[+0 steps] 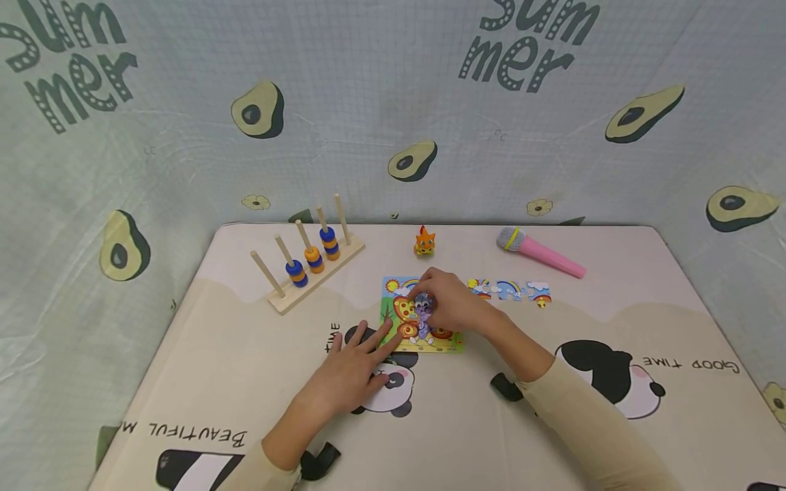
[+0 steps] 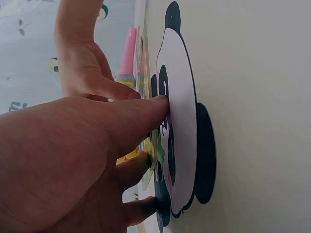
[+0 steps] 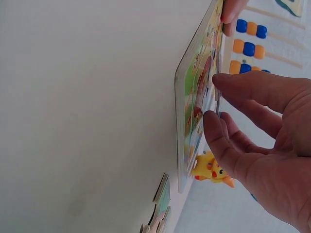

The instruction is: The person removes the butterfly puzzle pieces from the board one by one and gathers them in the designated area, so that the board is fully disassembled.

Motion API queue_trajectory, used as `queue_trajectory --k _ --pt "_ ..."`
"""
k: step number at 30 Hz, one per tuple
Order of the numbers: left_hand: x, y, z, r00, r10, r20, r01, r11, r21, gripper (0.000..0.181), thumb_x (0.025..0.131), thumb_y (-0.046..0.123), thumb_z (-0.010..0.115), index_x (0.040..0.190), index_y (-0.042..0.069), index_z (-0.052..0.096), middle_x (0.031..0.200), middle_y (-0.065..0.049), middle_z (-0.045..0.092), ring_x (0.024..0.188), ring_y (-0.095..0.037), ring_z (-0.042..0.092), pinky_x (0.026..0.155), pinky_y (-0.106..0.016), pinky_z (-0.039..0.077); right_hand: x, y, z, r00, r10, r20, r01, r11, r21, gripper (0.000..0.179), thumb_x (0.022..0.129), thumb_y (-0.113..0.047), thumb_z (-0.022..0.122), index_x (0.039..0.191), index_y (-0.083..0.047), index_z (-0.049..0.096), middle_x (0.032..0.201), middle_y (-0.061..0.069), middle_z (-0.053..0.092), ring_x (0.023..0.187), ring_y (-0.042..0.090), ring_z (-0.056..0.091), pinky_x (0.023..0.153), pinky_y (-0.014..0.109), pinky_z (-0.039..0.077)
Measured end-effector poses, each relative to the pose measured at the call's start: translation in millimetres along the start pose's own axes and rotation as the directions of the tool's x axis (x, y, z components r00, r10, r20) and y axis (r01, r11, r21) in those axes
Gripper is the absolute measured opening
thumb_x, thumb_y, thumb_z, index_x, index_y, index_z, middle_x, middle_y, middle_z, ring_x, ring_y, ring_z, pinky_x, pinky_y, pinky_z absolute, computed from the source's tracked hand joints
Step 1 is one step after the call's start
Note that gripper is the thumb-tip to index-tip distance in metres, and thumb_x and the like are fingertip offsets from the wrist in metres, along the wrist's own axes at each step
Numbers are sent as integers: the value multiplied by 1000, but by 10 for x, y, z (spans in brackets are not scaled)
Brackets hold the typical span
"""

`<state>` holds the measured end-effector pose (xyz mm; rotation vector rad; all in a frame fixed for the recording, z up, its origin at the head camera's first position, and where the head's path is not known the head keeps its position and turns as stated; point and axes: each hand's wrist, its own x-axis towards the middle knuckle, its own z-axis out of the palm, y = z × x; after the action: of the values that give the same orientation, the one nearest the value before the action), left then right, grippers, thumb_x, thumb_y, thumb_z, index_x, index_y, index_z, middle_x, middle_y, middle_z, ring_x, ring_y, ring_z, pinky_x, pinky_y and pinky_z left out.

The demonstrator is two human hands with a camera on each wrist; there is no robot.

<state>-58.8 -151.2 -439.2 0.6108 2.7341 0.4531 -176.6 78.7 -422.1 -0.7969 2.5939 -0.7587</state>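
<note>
The right hand (image 1: 451, 300) has a pinching grip on a purple piece (image 1: 423, 307), which sits over the middle of the puzzle board (image 1: 452, 343); whether it touches the board I cannot tell. The left hand (image 1: 351, 372) has its grip released, fingers spread, fingertips at the board's near left corner. On the surface (image 1: 491, 436), three loose pieces (image 1: 509, 290) lie right of the board, a toy (image 1: 424, 245) and microphone (image 1: 548, 257) beyond, a bead stand (image 1: 290, 295) to the left.
</note>
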Motion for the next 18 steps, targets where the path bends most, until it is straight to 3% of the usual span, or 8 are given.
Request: queue_trajectory --k 5,11,18 --pt "4 2 -3 1000 2 0 -2 1000 4 65 103 34 65 162 27 40 173 -1 27 158 -47 24 117 -78 23 -10 33 -15 1000 8 -13 -8 1000 21 44 82 -1 82 123 -15 76 128 8 57 91 18 56 76 28 52" --pt "5 9 -9 1000 3 8 -3 1000 2 65 103 34 64 162 27 39 173 -1 27 158 -47 23 117 -78 23 -40 63 -59 1000 17 -11 -17 999 41 42 84 -4 82 124 -15 75 128 7 58 101 21 58 86 33 56" --pt "0 5 -3 1000 7 -2 -7 1000 -2 64 104 34 64 162 26 40 173 -2 27 157 -47 24 117 -78 23 -104 115 -110 999 -16 -47 19 999 48 39 83 -4 81 120 -15 77 125 7 61 99 22 59 85 35 55"
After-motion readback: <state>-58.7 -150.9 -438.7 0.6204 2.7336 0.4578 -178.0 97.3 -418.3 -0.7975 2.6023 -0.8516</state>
